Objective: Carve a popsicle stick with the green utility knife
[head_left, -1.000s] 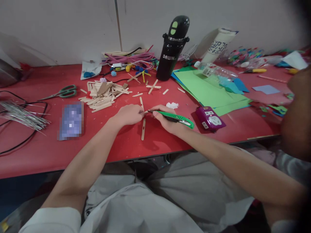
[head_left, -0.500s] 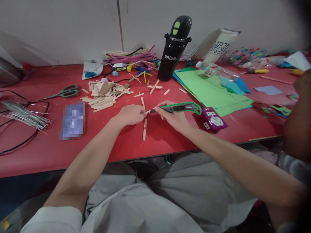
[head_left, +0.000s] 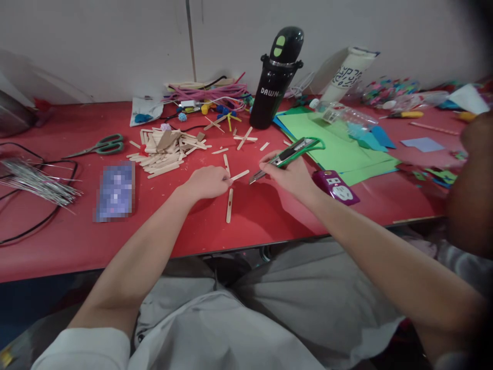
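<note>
My left hand [head_left: 206, 182] rests on the red table [head_left: 69, 236], fingers pinched on the end of a wooden craft stick [head_left: 239, 175] that points right. My right hand [head_left: 289, 176] grips a green utility knife [head_left: 293, 151], tilted with its blade tip just right of the stick and lifted off it. Another craft stick [head_left: 229, 205] lies on the table below my left hand. A third stick [head_left: 226, 164] lies just above it.
A pile of craft sticks [head_left: 165, 149], green scissors [head_left: 98, 147], a black bottle [head_left: 274, 79], green paper sheets [head_left: 331, 146], a purple power strip [head_left: 335, 187], silver wires [head_left: 33, 182], a blurred card [head_left: 114, 190] and pink cords [head_left: 208, 94] lie about. Another person's arm [head_left: 470, 190] shows at right.
My right hand has pulled the knife up and to the right, away from the stick. The left hand keeps its pinch on the stick, whose free end now shows.
</note>
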A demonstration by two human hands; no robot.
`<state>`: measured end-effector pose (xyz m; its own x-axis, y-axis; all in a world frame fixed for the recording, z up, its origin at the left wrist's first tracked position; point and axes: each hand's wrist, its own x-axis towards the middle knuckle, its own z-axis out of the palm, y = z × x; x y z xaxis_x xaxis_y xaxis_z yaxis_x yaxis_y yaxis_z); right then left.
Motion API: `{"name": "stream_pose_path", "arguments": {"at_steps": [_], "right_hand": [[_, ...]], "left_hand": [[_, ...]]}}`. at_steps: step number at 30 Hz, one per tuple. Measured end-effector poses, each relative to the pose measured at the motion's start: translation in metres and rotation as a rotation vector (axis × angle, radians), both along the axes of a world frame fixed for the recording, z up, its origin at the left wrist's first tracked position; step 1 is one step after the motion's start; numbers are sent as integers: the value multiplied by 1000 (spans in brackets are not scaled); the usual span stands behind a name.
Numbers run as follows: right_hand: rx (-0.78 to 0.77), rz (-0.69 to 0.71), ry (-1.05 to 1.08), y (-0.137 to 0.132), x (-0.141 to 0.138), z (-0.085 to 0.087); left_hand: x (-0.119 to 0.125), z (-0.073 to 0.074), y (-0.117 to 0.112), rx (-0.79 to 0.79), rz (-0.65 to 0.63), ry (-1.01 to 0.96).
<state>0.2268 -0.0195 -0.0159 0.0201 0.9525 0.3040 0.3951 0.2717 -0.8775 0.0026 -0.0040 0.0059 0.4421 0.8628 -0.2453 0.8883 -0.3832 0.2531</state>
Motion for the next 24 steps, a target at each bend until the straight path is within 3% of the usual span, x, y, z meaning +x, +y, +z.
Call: {"name": "stream_pose_path", "arguments": {"at_steps": [5,15,24], "right_hand": [[-120,70,80,-4,12,16],[-116,126,155,-9,22,26],[31,121,-70,-19,18,34]], "left_hand": [[0,1,0,-9,3,0],[-1,-1,1,-8,-14,-13],[-1,-1,1,-16,-9,-18]]}}
